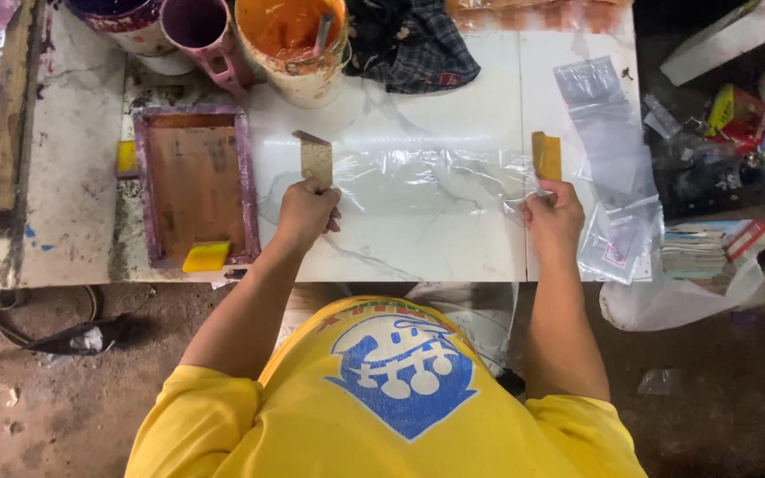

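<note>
A clear plastic bag (418, 181) lies flat across the white marble-patterned table (427, 115). My left hand (305, 212) pinches its left end together with a small brown card piece (316, 159). My right hand (552, 217) grips the bag's right end and holds a yellow-brown wooden block (546, 157) upright between the fingers. Both hands rest near the table's front edge.
A purple-framed printing screen (195, 186) with a yellow sponge (206, 257) lies at left. Paint buckets (298, 40) and a purple jug (201, 31) stand at the back, beside a dark checked cloth (413, 44). A stack of clear bags (617, 168) sits at right, clutter beyond.
</note>
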